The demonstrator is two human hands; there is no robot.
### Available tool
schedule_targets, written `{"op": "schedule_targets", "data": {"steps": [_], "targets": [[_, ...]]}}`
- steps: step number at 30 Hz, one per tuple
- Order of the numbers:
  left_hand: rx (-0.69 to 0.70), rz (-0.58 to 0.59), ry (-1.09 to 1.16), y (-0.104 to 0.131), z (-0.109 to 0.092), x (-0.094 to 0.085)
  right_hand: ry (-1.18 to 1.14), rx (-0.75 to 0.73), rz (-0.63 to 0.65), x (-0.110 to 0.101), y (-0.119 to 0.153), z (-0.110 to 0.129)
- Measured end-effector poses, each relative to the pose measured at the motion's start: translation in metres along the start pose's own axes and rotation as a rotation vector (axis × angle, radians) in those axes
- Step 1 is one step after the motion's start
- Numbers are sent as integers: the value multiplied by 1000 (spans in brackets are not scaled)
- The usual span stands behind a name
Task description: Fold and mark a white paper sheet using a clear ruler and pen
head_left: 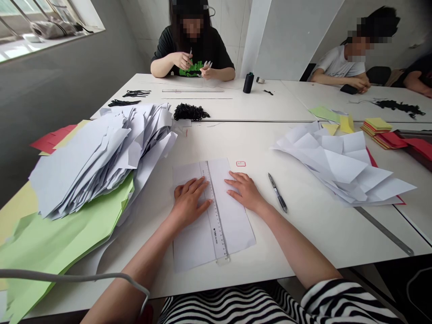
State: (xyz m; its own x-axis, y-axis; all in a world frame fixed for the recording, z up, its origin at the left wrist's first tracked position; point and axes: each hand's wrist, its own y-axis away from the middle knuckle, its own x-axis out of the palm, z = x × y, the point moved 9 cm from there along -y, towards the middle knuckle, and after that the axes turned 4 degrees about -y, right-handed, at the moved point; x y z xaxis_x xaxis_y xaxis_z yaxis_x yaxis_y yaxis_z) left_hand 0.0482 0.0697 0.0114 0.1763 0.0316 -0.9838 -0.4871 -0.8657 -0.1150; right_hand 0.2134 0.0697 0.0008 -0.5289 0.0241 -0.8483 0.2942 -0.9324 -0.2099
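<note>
I press my left hand (189,202) and right hand (245,191), fingers flat and spread, on the sheet (236,225) under the ruler (216,216) mid-table: thin, limp, probably slippery, best pinned or lifted by an edge.

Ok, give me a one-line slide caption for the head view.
Both hands, left hand and right hand, press flat on white paper beside a clear ruler, pen nearby.

White tables (297,234) are pushed together; grey walls (60,85) are lit by daylight from a window (30,27) seen top left.
</note>
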Motion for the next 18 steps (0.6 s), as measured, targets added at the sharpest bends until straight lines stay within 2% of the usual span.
{"op": "schedule_targets", "data": {"steps": [18], "targets": [[2,5,10,0,-1,-1,-6,-2,-3,0,0,0]]}}
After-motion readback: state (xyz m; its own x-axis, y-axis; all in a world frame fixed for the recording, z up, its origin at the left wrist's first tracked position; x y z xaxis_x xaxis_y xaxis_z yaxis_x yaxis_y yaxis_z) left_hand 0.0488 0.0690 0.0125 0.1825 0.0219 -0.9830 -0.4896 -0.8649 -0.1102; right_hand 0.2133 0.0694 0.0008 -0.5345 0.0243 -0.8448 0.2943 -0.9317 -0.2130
